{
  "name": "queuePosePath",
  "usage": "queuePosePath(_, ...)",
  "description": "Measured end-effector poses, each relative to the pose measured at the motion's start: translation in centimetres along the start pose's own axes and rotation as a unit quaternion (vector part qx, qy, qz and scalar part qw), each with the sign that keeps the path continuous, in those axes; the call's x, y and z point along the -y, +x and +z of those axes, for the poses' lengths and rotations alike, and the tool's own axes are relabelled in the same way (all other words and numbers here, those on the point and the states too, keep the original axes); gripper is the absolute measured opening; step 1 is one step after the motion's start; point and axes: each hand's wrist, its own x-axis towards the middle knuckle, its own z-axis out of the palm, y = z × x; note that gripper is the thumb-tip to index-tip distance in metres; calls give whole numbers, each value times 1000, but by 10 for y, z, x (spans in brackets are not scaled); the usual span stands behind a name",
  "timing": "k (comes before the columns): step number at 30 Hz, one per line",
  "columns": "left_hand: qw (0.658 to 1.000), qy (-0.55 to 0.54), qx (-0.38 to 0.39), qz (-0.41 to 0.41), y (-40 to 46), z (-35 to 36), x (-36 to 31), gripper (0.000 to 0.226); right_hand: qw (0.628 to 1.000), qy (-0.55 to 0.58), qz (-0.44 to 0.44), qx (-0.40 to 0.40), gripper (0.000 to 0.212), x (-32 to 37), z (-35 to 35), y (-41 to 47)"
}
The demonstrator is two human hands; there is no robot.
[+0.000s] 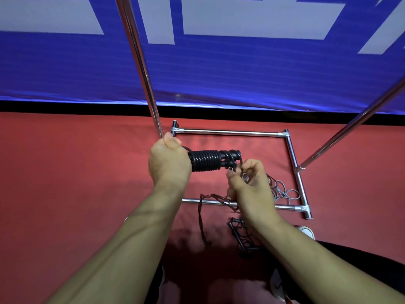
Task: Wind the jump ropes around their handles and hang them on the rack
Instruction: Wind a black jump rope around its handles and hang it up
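Here my left hand (169, 163) clamps the black rope-wound handles (208, 160) steady, so my right hand (248, 179) can pinch and tuck the cord's loose end.

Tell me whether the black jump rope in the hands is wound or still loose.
Mostly wound: tight coils of the black jump rope cover the handles beside the left hand, while the right hand pinches the remaining end.

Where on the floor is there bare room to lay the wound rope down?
Bare red floor lies left of the rack base. Inside the base, the far half is bare. Crowded: the grey rope, brown rope and black rope near the front bar.
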Motion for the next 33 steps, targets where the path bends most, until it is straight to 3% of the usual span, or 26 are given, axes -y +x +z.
queuePosePath(4, 1000, 11, 8, 2, -1, 3, 2, 44, 994, 58, 94, 9, 12, -7, 2, 6)
queuePosePath(6, 1000, 21, 14, 7, -3, 3, 0, 44, 986, 100, 123, 43, 39, -9, 3, 9)
queuePosePath(8, 1000, 23, 19, -2, -3, 2, 0, 43, 984, 122, 114, 59, 47, -10, 2, 9)
queuePosePath(14, 985, -75, 93, -120, -12, 3, 4, 38, 989, 126, 30, 73, 34, -5, 0, 8)
queuePosePath(18, 986, -102, 106, -73, -20, 4, 3, 41, 971, 215, 70, 79, 38, 6, 6, 4)
queuePosePath(20, 989, -97, 95, -61, -18, 5, 4, 43, 983, 156, 62, 77, 49, 5, 5, 3)
queuePosePath(23, 995, -64, 71, -17, -15, 4, 6, 43, 997, -30, 0, 76, 66, 4, 3, 1)
queuePosePath(29, 973, 70, -9, 221, -26, -8, -5, 35, 993, -71, -25, 90, 62, 12, 1, -1)
queuePosePath(33, 981, 55, -6, 188, -15, -6, -4, 36, 985, -119, -49, 112, 64, 16, -2, 2)
